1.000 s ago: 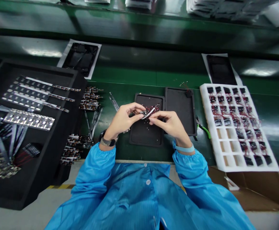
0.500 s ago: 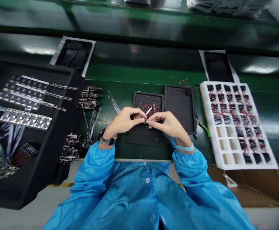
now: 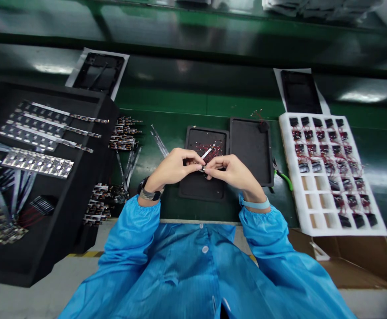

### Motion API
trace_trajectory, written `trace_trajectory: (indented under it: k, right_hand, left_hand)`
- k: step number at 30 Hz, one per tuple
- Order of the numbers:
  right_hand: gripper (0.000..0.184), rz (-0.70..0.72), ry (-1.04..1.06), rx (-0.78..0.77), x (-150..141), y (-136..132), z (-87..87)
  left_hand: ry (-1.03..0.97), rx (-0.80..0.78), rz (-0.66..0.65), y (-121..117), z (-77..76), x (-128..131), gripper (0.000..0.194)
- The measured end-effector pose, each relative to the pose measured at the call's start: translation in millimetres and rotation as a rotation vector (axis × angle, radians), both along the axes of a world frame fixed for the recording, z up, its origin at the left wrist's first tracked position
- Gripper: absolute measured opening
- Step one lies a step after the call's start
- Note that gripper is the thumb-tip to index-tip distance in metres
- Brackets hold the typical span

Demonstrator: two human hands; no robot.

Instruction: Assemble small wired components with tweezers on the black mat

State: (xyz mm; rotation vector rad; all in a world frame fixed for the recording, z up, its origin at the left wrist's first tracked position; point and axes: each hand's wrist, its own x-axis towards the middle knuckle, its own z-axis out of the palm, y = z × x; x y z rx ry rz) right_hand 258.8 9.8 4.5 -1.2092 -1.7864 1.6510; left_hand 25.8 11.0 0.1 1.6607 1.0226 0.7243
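My left hand (image 3: 176,166) and my right hand (image 3: 229,170) meet over a black tray (image 3: 200,188), each with thumb and forefinger pinched together. Between them they grip a small circuit board with a flex strip (image 3: 208,152); the pale strip points up and away, toward the far right. Fingertips cover most of the board end. Beneath the strip, in the tray, lies a loose heap of small parts with thin red wires (image 3: 198,148). A second black tray (image 3: 251,155) adjoins on the right, with a small black part with red wires (image 3: 263,126) at its far edge.
White foam tray (image 3: 324,228) at right holds black wired parts in rows. Green-handled cutters (image 3: 282,178) lie beside it. At left, a large black bin (image 3: 70,195) carries circuit strips; bundled strips (image 3: 123,133) sit next to it. An open cardboard box (image 3: 362,261) is below right.
Both hands stay pinched over the tray, with only a slight shift at the fingertips. The whole view has moved a little.
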Motion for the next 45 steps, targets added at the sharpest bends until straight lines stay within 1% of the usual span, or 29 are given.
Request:
trace_trajectory:
  k: [4,10,14,20,24,35,40,42,43,45]
  right_hand:
    - [0.021,0.0,-0.009,-0.004,-1.0,-0.7,-2.0]
    - [0.02,-0.027,-0.038,-0.023,-2.9,-1.3,-6.6]
    - [0.022,-0.031,-0.001,-0.043,-2.3,-1.1,-6.5]
    - [0.027,-0.011,0.077,-0.105,0.8,-0.6,-4.4]
    - [0.029,-0.002,0.099,-0.098,1.7,-0.9,-3.9]
    - [0.029,-0.009,0.138,-0.069,-0.1,-2.6,-3.4]
    - [0.029,-0.007,0.138,-0.066,-2.8,-2.1,-5.9]
    - [0.027,-0.012,0.133,-0.03,-3.7,-1.5,-5.8]
    - [0.025,-0.038,0.125,0.021,-3.0,-1.3,-4.5]
    - [0.022,-0.159,0.111,0.179,2.2,-1.3,1.9]
  left_hand:
    - [0.048,-0.022,0.012,-1.3,3.8,1.6,0.013]
    - [0.081,0.0,0.038,-3.0,4.5,6.5,0.013]
    - [0.05,-0.035,0.034,-0.7,3.0,3.0,0.011]
    - [-0.049,-0.103,-0.014,2.2,2.3,-2.7,0.011]
    - [-0.094,-0.128,-0.024,2.4,4.5,-1.7,0.009]
    - [-0.068,-0.139,-0.011,1.1,3.6,-1.6,0.01]
    - [-0.074,-0.123,-0.007,0.9,3.9,-1.6,0.01]
    - [-0.081,-0.104,0.024,-0.1,5.2,-1.4,0.011]
    - [-0.093,-0.091,0.045,-0.7,5.9,-1.3,0.011]
    - [-0.138,-0.059,0.09,-1.4,7.2,-1.7,0.011]
